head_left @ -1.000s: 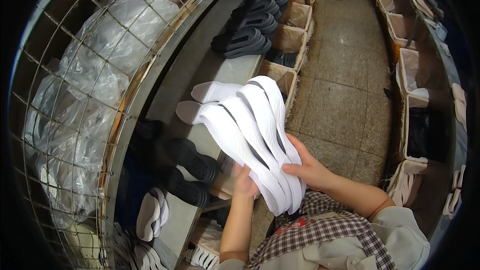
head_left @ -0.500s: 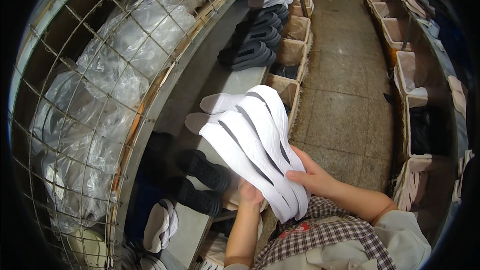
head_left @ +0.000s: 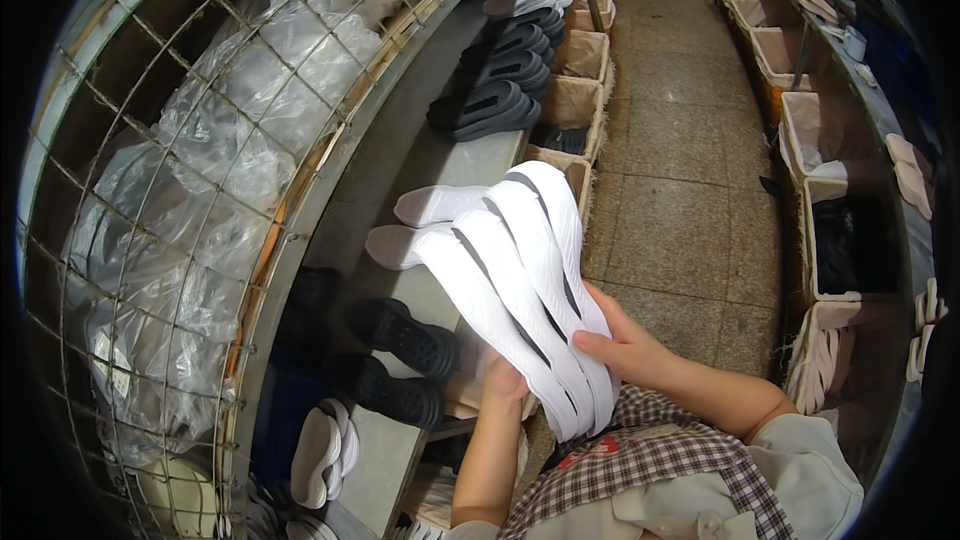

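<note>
You're standing in a shoe factory aisle. Rows of white soles [head_left: 520, 280] and dark soles [head_left: 495, 105] line the long shelf [head_left: 400, 190], with cardboard bins [head_left: 580, 55] flanking the tiled floor [head_left: 690, 170]

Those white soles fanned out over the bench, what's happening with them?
A person holds a fanned stack of white shoe soles in both hands: the left hand under the lower end, the right hand gripping the side. The stack hangs over a grey workbench bearing black soles and more white ones.

clear plastic bags [head_left: 230, 170] | behind wire mesh, left | crumpled, translucent
</note>
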